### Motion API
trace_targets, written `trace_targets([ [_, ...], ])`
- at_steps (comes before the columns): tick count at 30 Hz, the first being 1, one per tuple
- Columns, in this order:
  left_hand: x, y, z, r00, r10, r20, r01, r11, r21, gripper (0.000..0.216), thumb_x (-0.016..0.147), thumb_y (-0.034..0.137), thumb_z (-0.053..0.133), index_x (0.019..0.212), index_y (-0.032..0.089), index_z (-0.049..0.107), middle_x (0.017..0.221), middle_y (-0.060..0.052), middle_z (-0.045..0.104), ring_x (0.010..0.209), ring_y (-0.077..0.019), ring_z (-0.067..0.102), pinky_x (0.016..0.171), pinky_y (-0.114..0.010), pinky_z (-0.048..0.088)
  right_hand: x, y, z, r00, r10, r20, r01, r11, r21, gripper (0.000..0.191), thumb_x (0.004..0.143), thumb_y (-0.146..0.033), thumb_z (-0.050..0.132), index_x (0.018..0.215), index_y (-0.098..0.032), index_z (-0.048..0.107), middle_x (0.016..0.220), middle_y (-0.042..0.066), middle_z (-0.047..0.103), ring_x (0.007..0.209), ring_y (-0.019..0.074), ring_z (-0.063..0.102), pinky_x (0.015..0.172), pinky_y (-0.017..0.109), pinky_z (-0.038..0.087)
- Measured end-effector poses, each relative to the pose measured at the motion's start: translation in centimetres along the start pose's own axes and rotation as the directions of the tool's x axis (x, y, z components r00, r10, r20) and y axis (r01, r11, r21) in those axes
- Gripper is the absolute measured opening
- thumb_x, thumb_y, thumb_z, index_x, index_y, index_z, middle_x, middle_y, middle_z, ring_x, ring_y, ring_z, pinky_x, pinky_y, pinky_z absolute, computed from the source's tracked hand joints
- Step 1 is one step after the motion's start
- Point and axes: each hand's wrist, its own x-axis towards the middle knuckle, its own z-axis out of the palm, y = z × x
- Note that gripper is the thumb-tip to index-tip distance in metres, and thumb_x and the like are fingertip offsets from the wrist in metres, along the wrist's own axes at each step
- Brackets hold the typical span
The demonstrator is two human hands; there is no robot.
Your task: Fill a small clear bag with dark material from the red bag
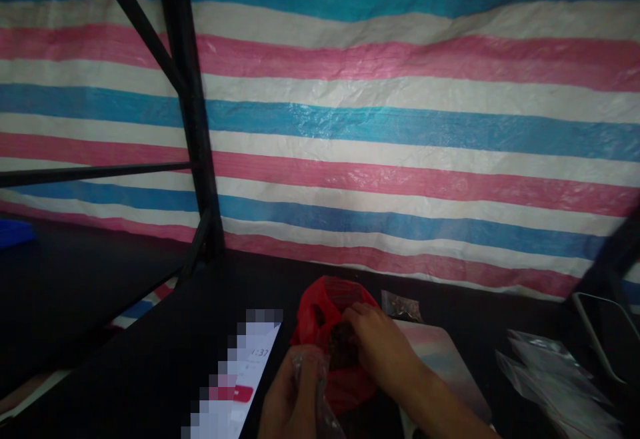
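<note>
Two hands at a red bag (320, 312) on the tabletop (165, 332).
Left hand (293, 396) grips a clear pouch (320, 392); right hand (380, 346), at two o'clock, pinches dark bits from it.

Phone (240, 386) left, clear bags (555, 379) right, tarp (400, 126) blocks behind.

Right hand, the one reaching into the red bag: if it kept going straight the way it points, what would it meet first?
The right hand points left into the red bag, so it would probably meet the dark contents at its fingertips first; depth is unclear.
</note>
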Motion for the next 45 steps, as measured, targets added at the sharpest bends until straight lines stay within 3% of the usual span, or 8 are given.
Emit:
trace_targets([
  [9, 2.3, -1.7, -1.2, 0.993, -0.06, -0.1, 0.036, 0.973, -0.228, 0.036, 0.079, 0.06, 0.076, 0.082, 0.024, 0.073, 0.088, -0.007, 0.075, 0.093, -0.0295, 0.074, 0.081, -0.039, 0.064, 1.0, 0.7, 1.5, 0.987, -0.157, 0.029, 0.145, 0.958, 0.246, 0.047, 0.068, 0.006, 0.057, 0.1, -0.021, 0.08, 0.108, 0.001, 0.083, 0.098, 0.0149, 0.077, 0.081, 0.017, 0.053],
  [15, 2.5, -2.1, -0.6, 0.985, -0.122, -0.119, 0.066, 0.917, -0.393, 0.034, 0.08, 0.06, 0.074, 0.086, 0.026, 0.074, 0.079, -0.003, 0.073, 0.083, -0.0262, 0.073, 0.072, -0.036, 0.063, 1.1, 0.5, 0.0, 0.994, -0.109, -0.01, 0.11, 0.989, 0.097, 0.049, 0.077, 0.006, 0.052, 0.115, -0.012, 0.077, 0.129, 0.018, 0.076, 0.128, 0.031, 0.065, 0.115, 0.043, 0.041],
  [18, 2.4, -1.8, -0.4, 0.99, -0.102, -0.101, 0.056, 0.923, -0.382, 0.035, 0.076, 0.06, 0.078, 0.079, 0.025, 0.07, 0.069, 0.0, 0.066, 0.074, -0.0223, 0.069, 0.066, -0.031, 0.06, 1.3, 0.7, -0.3, 0.996, -0.084, -0.01, 0.084, 0.994, 0.067, 0.053, 0.078, 0.008, 0.048, 0.121, -0.008, 0.074, 0.134, 0.024, 0.073, 0.132, 0.0338, 0.062, 0.118, 0.05, 0.037],
  [24, 2.5, -1.1, 0.0, 0.987, -0.149, -0.062, 0.113, 0.91, -0.399, 0.036, 0.078, 0.06, 0.072, 0.078, 0.025, 0.066, 0.077, -0.001, 0.069, 0.077, -0.0209, 0.071, 0.071, -0.032, 0.061, 1.9, 0.8, 0.8, 0.995, -0.1, 0.023, 0.093, 0.969, 0.227, 0.049, 0.068, 0.008, 0.057, 0.107, -0.014, 0.079, 0.123, 0.014, 0.08, 0.12, 0.0285, 0.071, 0.103, 0.034, 0.049],
  [29, 3.1, -0.3, 0.0, 0.988, -0.147, -0.041, 0.124, 0.93, -0.347, 0.037, 0.085, 0.061, 0.063, 0.072, 0.026, 0.064, 0.079, -0.004, 0.071, 0.078, -0.0225, 0.071, 0.077, -0.036, 0.062, 2.2, 1.5, 1.4, 0.994, -0.102, 0.027, 0.077, 0.878, 0.472, 0.037, 0.068, 0.005, 0.057, 0.091, -0.017, 0.077, 0.097, 0.005, 0.084, 0.092, 0.0209, 0.079, 0.077, 0.025, 0.054],
  [38, 1.8, 0.7, 1.0, 1.0, 0.012, 0.028, -0.008, 0.988, -0.155, 0.053, 0.084, 0.072, 0.066, 0.104, 0.023, 0.073, 0.101, -0.006, 0.077, 0.104, -0.0292, 0.071, 0.097, -0.039, 0.057, 1.3, 2.6, 1.0, 0.998, -0.058, -0.033, 0.064, 0.678, 0.732, 0.032, 0.068, -0.005, 0.062, 0.095, -0.017, 0.075, 0.1, 0.006, 0.082, 0.099, 0.0234, 0.076, 0.091, 0.034, 0.057],
  [42, 1.9, 0.2, 0.9, 0.994, 0.071, 0.081, -0.074, 0.997, 0.031, 0.064, 0.087, 0.065, 0.066, 0.132, 0.019, 0.064, 0.132, -0.013, 0.07, 0.125, -0.0324, 0.066, 0.109, -0.045, 0.051, 0.0, 3.4, 0.0, 0.997, -0.035, -0.064, 0.072, 0.624, 0.778, 0.032, 0.075, -0.011, 0.065, 0.103, -0.018, 0.076, 0.109, 0.008, 0.081, 0.107, 0.0251, 0.075, 0.101, 0.04, 0.056],
  [45, 1.9, -0.5, 1.1, 0.986, 0.165, 0.026, -0.167, 0.975, 0.15, 0.066, 0.081, 0.057, 0.07, 0.135, 0.02, 0.064, 0.136, -0.015, 0.07, 0.131, -0.036, 0.06, 0.115, -0.053, 0.044, -0.8, 3.9, -1.0, 0.997, -0.023, -0.071, 0.07, 0.597, 0.799, 0.031, 0.08, -0.018, 0.069, 0.11, -0.019, 0.076, 0.112, 0.008, 0.081, 0.11, 0.0264, 0.074, 0.103, 0.043, 0.055],
])
